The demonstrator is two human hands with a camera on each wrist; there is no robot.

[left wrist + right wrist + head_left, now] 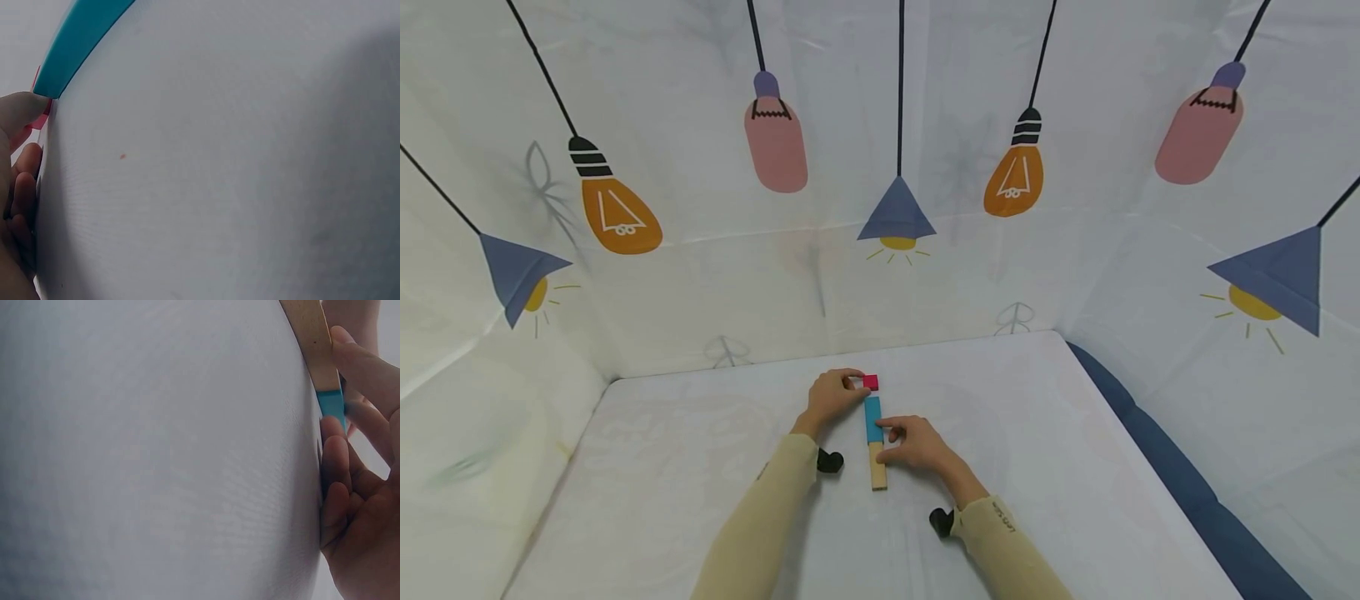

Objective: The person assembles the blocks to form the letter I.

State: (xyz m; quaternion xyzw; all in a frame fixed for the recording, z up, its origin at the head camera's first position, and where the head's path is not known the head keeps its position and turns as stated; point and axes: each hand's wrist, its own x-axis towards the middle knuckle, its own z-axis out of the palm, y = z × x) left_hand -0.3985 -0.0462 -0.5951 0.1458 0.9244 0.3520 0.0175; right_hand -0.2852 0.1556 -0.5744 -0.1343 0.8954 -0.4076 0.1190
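A red block (871,382) stands at the far end of a row, with my left hand (835,393) pinching it between thumb and index finger. Just nearer lies a long blue block (873,419), set apart from the red one by a small gap. A long plain wooden block (877,467) continues the row, end to end with the blue one. My right hand (921,444) is on the row's right side, index fingertip at the blue block and thumb at the wooden block. In the right wrist view its other fingers (336,459) are loosely bent near the tabletop.
The row lies on a white-covered table (685,467). Behind it hangs a white curtain (820,275) printed with lamps and bulbs. Dark blue padding (1172,450) runs along the right edge. A black wrist device (830,462) sits by the left cuff.
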